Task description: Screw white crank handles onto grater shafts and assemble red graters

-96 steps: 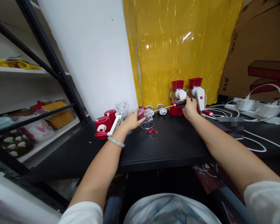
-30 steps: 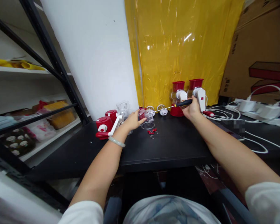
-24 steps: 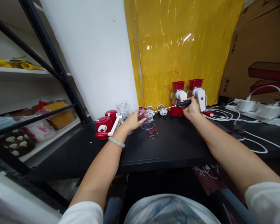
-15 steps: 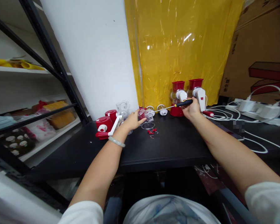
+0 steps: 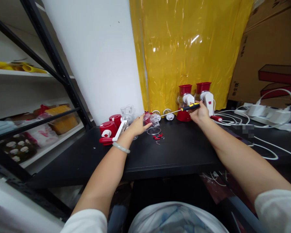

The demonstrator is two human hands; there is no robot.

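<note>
My left hand (image 5: 138,125) is closed around a clear plastic housing (image 5: 155,121) with a red part inside, tipped on its side over the black table. In my right hand (image 5: 200,113) is a screwdriver (image 5: 190,106) with a black and yellow handle. Its long shaft points left, and the tip reaches the clear housing; the exact contact is too small to make out. Just below lie small red pieces and screws (image 5: 158,137). Left of my left hand are red bases (image 5: 108,128) and a white crank with a red handle (image 5: 106,141).
Two assembled red and white hand-crank graters (image 5: 185,90) stand behind my right hand. A white drum part (image 5: 168,114) lies near the yellow curtain (image 5: 184,48). White cables and a power strip (image 5: 269,116) occupy the right side. A black-framed shelf (image 5: 60,77) stands left.
The screwdriver handle has turned in my right hand, showing more of its yellow patches. My left hand and the clear housing stay in place.
</note>
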